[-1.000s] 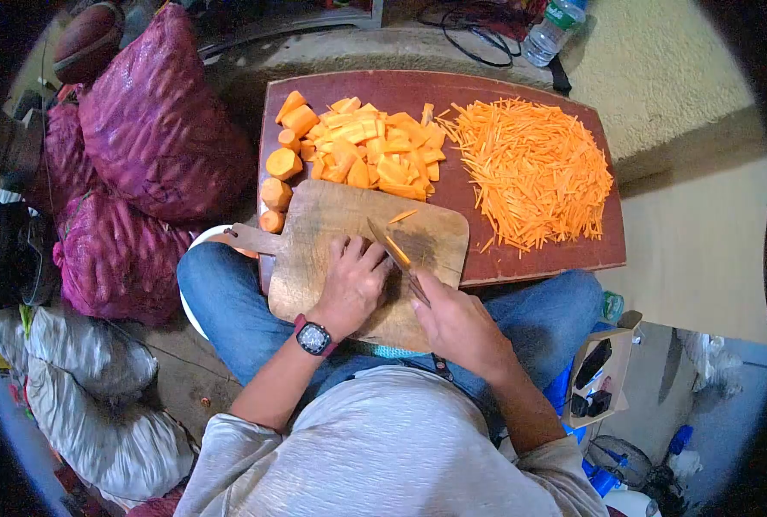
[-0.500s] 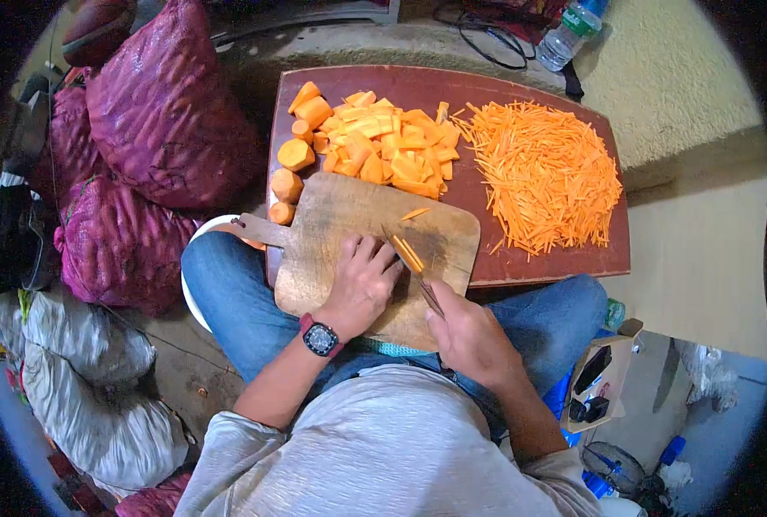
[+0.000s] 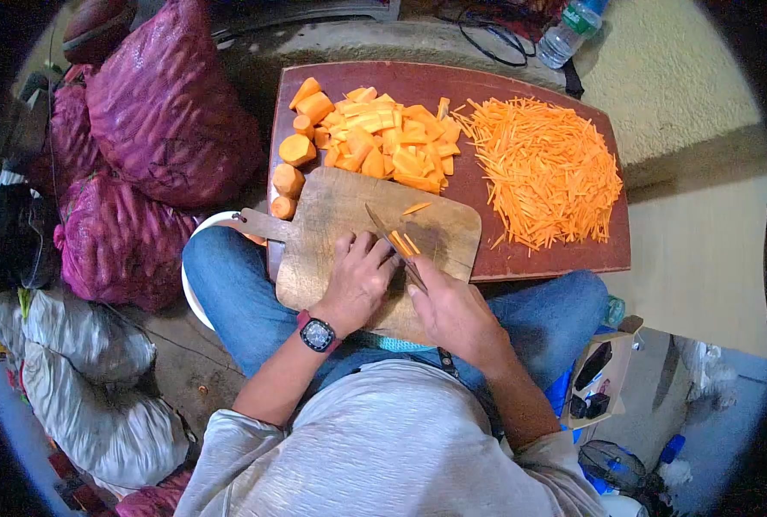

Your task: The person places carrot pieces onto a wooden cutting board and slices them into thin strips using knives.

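A wooden cutting board (image 3: 332,207) lies across my lap and the near edge of a red table. My right hand (image 3: 456,314) is wrapped round the handle of a knife (image 3: 385,231), its blade pointing up and left. Beside the blade lie a few thin carrot sticks (image 3: 406,243), and one thin slice (image 3: 416,208) rests higher on the board. My left hand (image 3: 362,280), with a watch on the wrist, presses down on the board with curled fingers next to the blade. What lies under those fingers is hidden.
The red table (image 3: 487,267) holds a heap of flat carrot slices (image 3: 383,138), thick carrot chunks (image 3: 297,150) and a large pile of shredded carrot (image 3: 547,177). Mesh sacks (image 3: 168,112) stand at the left. A plastic bottle (image 3: 564,39) is at the upper right.
My right hand and the knife have moved slightly up and left. The blade now reaches further past my left fingertips, and the cut sticks beside it have shifted.
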The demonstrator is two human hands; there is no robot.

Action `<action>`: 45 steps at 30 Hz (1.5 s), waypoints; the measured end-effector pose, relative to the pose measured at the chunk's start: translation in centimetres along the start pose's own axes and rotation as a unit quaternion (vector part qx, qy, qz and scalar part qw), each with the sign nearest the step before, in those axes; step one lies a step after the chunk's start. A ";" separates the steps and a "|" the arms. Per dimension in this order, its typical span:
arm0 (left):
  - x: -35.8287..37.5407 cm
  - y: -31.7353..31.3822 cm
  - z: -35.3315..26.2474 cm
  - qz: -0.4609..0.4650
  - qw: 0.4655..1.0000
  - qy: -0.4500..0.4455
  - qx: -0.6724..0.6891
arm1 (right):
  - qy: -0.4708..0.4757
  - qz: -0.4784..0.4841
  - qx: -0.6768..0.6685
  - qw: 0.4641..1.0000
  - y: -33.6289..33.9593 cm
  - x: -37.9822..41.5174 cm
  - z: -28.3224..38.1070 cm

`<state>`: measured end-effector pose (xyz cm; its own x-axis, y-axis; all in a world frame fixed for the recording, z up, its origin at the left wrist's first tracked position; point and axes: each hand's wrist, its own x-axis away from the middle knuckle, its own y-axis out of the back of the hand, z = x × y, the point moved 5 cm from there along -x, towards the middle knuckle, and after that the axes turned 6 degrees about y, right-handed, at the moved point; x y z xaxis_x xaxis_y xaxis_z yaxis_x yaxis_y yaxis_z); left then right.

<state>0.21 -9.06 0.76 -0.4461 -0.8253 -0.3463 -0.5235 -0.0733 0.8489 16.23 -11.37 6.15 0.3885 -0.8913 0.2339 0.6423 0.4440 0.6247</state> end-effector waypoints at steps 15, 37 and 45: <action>0.5 0.5 0.3 0.023 1.000 -0.010 0.008 | -0.039 0.026 -0.032 0.998 0.5 2.0 0.8; 1.1 0.5 0.7 0.013 1.000 0.003 0.028 | 0.019 -0.022 -0.029 0.999 -0.5 2.2 1.1; 1.1 0.7 1.0 -0.007 0.999 0.031 0.035 | -0.019 0.016 0.008 1.000 -0.9 0.6 0.7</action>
<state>-1.38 -9.43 0.61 -0.3935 -0.8575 -0.3315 -0.5795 -0.0486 0.8135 15.45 -12.38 6.28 0.3838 -0.8794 0.2815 0.6189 0.4713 0.6284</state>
